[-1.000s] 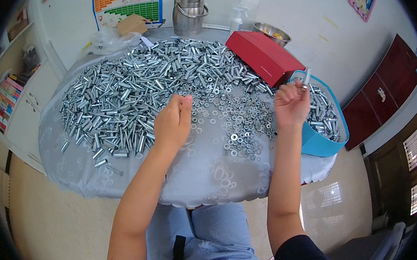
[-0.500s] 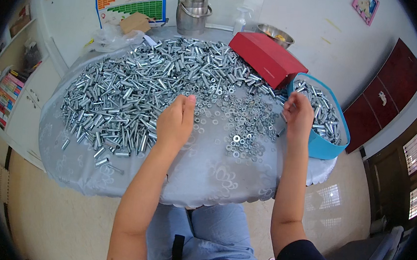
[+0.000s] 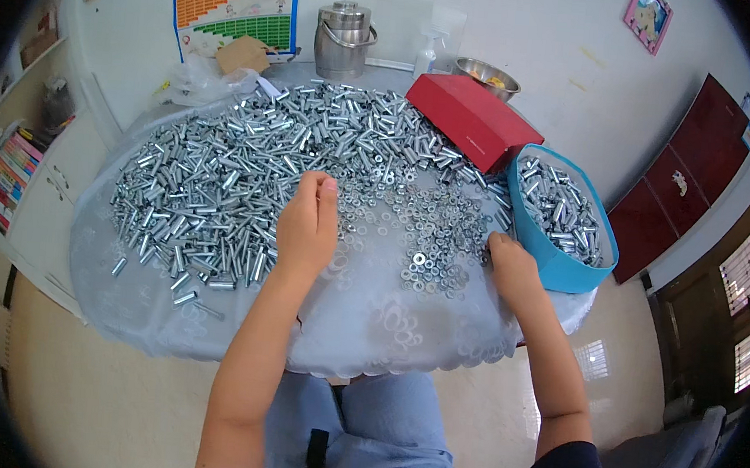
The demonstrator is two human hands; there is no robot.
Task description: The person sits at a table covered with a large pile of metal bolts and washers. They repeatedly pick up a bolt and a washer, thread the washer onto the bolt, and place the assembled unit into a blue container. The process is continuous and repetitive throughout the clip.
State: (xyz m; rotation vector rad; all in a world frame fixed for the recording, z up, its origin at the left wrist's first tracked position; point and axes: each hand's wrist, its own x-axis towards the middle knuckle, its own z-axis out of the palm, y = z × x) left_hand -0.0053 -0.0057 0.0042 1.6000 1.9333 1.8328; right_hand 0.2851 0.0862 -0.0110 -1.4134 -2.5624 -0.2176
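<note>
A large heap of shiny metal sleeves and bolts (image 3: pixel 214 171) covers the left and back of the table. My left hand (image 3: pixel 308 225) is closed at the heap's right edge, thumb on top; whatever its curled fingers hold is hidden. Loose washers and nuts (image 3: pixel 427 229) lie spread between my two hands. At the right edge of these washers, my right hand (image 3: pixel 514 265) reaches down with its fingers bent together, and I cannot make out what is in them. Close beside it stands a blue fabric bin (image 3: pixel 559 269), filled with metal sleeves (image 3: pixel 564 208).
A red box (image 3: pixel 474 119) sits behind the washers, against the heap. Along the back are a steel pot (image 3: pixel 342 45), a spray bottle (image 3: pixel 427 53), a metal bowl (image 3: pixel 490 75) and a plastic bag (image 3: pixel 207 87). The cloth-covered table (image 3: pixel 385 335) has its near edge at my lap.
My right hand has dropped from beside the blue bin's rim to the table at the washers' right edge. My left hand stays closed in nearly the same place.
</note>
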